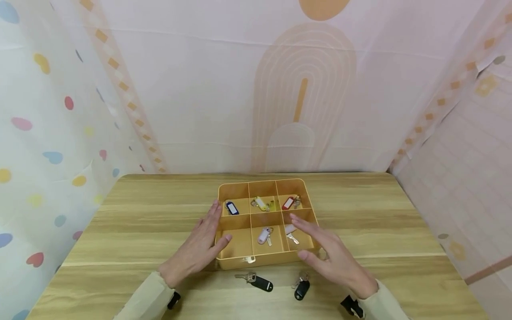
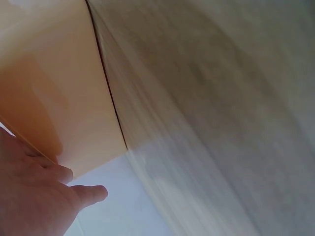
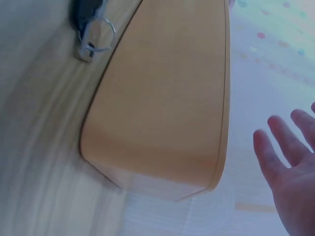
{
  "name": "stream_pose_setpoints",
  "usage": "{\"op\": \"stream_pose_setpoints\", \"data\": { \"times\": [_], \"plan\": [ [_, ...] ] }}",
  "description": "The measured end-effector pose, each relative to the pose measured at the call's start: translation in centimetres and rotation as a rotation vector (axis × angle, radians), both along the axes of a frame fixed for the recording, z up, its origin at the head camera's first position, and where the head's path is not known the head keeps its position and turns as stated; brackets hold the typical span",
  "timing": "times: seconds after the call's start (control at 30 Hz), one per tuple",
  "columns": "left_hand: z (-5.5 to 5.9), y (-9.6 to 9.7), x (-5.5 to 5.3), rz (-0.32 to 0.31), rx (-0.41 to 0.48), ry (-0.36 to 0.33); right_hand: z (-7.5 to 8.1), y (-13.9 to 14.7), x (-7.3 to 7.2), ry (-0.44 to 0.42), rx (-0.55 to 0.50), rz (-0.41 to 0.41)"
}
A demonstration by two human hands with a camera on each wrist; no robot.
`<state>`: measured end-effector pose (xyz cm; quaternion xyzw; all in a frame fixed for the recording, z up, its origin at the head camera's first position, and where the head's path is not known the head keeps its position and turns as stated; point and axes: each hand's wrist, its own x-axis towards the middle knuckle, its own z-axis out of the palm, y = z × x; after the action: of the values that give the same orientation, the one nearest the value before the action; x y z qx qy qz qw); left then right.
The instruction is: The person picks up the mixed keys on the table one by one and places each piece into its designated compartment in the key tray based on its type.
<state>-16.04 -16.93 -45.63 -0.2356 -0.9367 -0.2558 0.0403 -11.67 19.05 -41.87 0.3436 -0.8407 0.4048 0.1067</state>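
A yellow-orange divided box [image 1: 276,258], with two rows of three compartments, sits on the table. My left hand [image 1: 194,249] rests along its left side, fingers straight, thumb near the front-left rim. Above the front-right compartment hovers my right hand [image 1: 336,258], fingers spread and holding nothing. In the back row lie a blue key tag [image 1: 231,207], a yellow key tag [image 1: 261,203] with keys and a red key tag [image 1: 288,203] with keys. A pale-tagged key [image 1: 264,235] occupies the front-middle compartment. At front right, another key [image 1: 293,239] has a pale tag partly hidden by my right hand.
In front of the box, a black-tagged key [image 1: 262,283] lies on the wood-grain table [image 1: 160,213]. Right of it is a second black key tag [image 1: 302,290] with keys. A patterned cloth backdrop [image 1: 200,111] rises behind the table and at both sides.
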Motion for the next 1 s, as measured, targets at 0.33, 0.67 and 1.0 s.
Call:
{"op": "stream_pose_setpoints", "data": {
  "times": [0.33, 0.67, 1.0],
  "plan": [
    [0.0, -0.1, 0.0, -0.006, 0.003, -0.004, -0.5, 1.3, 1.3, 0.034, -0.001, 0.059],
    [0.0, -0.2, 0.0, -0.012, 0.002, 0.001, -1.2, 3.2, 2.3, 0.023, 0.026, 0.119],
    [-0.1, -0.3, -0.1, -0.007, 0.005, 0.01, -2.4, 4.4, 2.4, -0.1, 0.131, 0.175]
  ]
}}
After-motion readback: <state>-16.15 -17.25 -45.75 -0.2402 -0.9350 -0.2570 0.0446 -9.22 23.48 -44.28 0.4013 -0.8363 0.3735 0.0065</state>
